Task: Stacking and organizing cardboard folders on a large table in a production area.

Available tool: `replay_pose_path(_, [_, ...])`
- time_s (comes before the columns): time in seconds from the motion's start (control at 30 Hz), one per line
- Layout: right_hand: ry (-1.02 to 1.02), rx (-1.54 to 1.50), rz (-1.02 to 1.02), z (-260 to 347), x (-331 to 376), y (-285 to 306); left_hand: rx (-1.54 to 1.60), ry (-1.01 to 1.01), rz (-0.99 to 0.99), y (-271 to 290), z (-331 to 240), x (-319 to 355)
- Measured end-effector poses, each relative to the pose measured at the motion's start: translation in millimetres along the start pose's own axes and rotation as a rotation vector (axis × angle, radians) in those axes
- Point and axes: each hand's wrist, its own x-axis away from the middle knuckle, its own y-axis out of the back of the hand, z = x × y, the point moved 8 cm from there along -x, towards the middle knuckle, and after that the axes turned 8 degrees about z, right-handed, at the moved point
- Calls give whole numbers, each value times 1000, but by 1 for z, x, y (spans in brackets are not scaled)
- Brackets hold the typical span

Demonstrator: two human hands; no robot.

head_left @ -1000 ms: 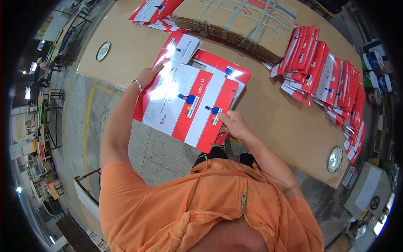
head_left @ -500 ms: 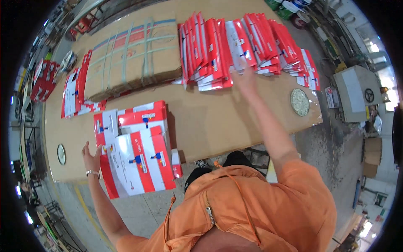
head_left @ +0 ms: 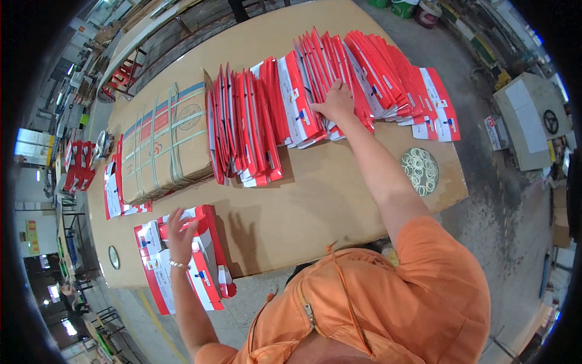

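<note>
My right hand (head_left: 338,104) lies on a row of overlapping flat red-and-white cartons (head_left: 245,121), thumb stretched left and fingers apart from it. Its thumb is beside a white-faced carton (head_left: 297,100); whether the fingertips pinch any carton is hard to see. My left hand (head_left: 180,235) hovers above a stack of similar flat cartons (head_left: 203,267) near the front edge, fingers spread and nothing in them. That hand and forearm hide part of the stack.
A strapped brown cardboard box (head_left: 163,139) stands on the brown-covered table (head_left: 327,194), with more flat cartons (head_left: 113,188) at its left. A round dish of pale rings (head_left: 419,171) sits at the right, a small round dish (head_left: 114,257) at the left.
My left hand has lifted from the stack's left side to above it. My right hand has moved farther onto the carton row. The view has shifted.
</note>
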Motion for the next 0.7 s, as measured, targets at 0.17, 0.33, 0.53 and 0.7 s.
replay_pose_path(0.17, [-21, -178, 184, -36, -53, 9, 69, -65, 168, -87, -68, -18])
replay_pose_path(0.33, [32, -472, 295, -44, -95, -39, 206, 64, 218, -127, -57, -2])
replay_pose_path(0.53, [123, -958, 448, -63, -90, -42, 193, 184, 213, -140, -48, 26])
replay_pose_path(0.7, [75, -1147, 520, -89, -93, -57, 184, 234, 238, -159, -41, 36])
